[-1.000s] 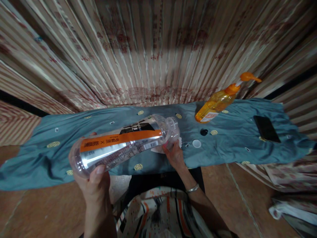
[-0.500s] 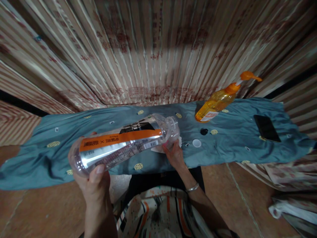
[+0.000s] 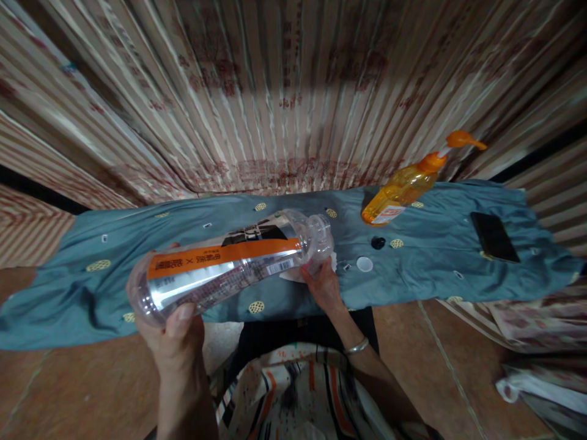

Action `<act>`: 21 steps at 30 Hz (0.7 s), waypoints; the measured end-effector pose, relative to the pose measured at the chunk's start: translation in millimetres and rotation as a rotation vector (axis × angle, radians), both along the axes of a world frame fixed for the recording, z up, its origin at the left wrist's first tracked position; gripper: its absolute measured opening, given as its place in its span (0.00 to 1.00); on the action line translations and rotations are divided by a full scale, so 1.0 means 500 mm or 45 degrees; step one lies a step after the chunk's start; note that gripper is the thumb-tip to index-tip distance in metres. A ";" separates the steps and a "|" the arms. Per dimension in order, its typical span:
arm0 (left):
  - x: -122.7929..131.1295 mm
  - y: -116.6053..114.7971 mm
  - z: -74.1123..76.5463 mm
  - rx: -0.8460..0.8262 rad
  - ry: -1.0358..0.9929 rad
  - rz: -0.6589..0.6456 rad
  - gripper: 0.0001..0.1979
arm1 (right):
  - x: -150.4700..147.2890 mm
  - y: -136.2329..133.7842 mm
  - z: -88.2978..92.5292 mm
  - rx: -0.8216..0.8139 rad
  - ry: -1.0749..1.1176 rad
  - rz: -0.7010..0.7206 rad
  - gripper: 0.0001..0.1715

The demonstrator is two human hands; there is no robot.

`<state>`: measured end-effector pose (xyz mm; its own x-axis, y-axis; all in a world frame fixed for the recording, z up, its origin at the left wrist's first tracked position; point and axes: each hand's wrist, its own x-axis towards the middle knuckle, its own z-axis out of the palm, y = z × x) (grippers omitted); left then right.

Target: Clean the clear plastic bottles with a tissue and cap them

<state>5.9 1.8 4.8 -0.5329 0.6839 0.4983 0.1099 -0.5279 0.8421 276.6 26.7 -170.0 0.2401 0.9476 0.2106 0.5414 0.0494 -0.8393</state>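
My left hand (image 3: 177,339) grips the base of a large clear plastic bottle (image 3: 229,264) with an orange band on its label, held nearly level over a teal cloth (image 3: 435,256). My right hand (image 3: 321,284) is closed at the bottle's open neck, pinching a bit of white tissue (image 3: 293,276) against it. A white cap (image 3: 364,264) lies on the cloth just right of that hand, and a small black cap (image 3: 378,243) sits behind it.
An orange pump bottle (image 3: 403,189) stands at the cloth's back right. A black phone (image 3: 494,237) lies flat further right. Striped curtains hang behind. Folded fabric and a white bag (image 3: 527,391) lie on the floor at right.
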 end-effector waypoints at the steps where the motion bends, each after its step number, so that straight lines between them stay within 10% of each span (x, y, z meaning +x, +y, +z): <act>1: 0.001 0.000 0.002 0.001 -0.003 0.000 0.38 | 0.000 0.000 0.000 0.002 0.004 -0.003 0.36; 21: 0.004 0.000 0.007 0.020 0.010 -0.001 0.39 | -0.002 0.000 0.000 0.072 -0.031 0.004 0.34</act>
<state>7.9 1.8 8.6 -0.5282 0.6765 0.5132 0.1160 -0.5412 0.8328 275.8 26.9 -170.1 0.2310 0.9348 0.2697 0.5611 0.0985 -0.8219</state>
